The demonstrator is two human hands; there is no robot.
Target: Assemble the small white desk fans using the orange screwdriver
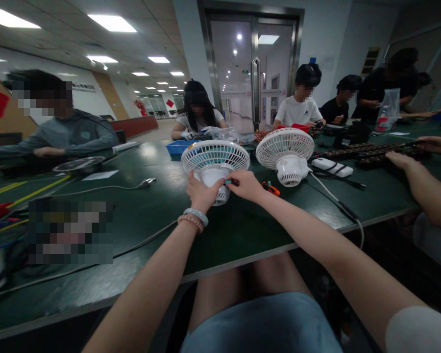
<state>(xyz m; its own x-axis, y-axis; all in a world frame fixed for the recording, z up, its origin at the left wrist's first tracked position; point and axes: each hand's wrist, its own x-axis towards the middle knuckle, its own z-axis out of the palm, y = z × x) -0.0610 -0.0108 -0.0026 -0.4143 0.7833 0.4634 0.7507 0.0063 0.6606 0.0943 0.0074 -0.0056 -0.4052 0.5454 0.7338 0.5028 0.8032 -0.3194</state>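
Our left hand (202, 192), wrist in a jade bangle (196, 214) and bead bracelet, grips the white ribbed motor housing of a round plastic-grilled fan (215, 159) near the dark green table's (139, 220) front edge; right hand (247, 184) pinches a teal-handled screwdriver (232, 182) against it. No readable labels.

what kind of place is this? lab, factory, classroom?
Most likely a small assembly workshop or training room. Several people sit round a long green table strewn with cables and parts, two white fans lie face down, and the left hand steadies one while the right hand works a small tool on it.
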